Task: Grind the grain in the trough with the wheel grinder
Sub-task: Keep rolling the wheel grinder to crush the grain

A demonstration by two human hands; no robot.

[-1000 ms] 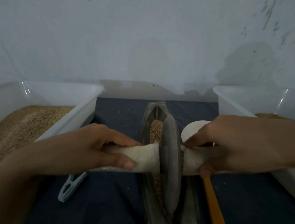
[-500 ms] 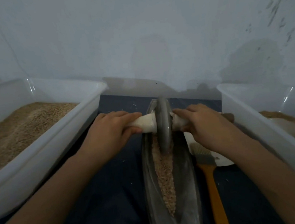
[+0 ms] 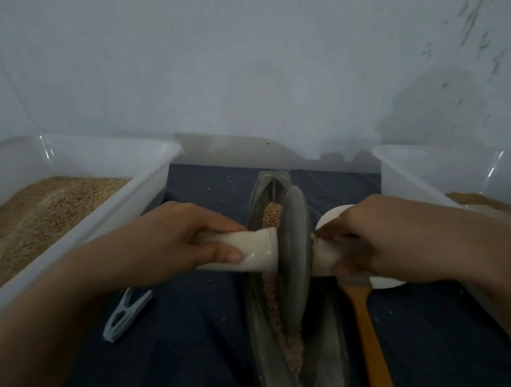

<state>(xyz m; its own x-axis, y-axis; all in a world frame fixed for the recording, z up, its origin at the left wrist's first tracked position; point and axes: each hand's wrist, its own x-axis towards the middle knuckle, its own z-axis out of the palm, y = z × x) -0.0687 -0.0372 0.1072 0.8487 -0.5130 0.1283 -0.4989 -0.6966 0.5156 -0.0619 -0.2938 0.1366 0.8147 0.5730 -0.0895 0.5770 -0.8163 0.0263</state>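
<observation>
Return stroke — dark stone grinding wheel (image 3: pixel 295 262) pulled back to mid-frame from the far end of the grey boat-shaped trough (image 3: pixel 265 335).
Your left hand (image 3: pixel 171 244) and right hand (image 3: pixel 381 242) each grip the pale wooden axle handle (image 3: pixel 254 250); tan grain (image 3: pixel 272 218) piled ahead — keep rolling.

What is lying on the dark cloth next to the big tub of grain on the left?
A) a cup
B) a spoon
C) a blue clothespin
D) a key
C: a pale blue clothespin lies on the dark cloth just beside the grain-filled left tub, below the left hand.
</observation>
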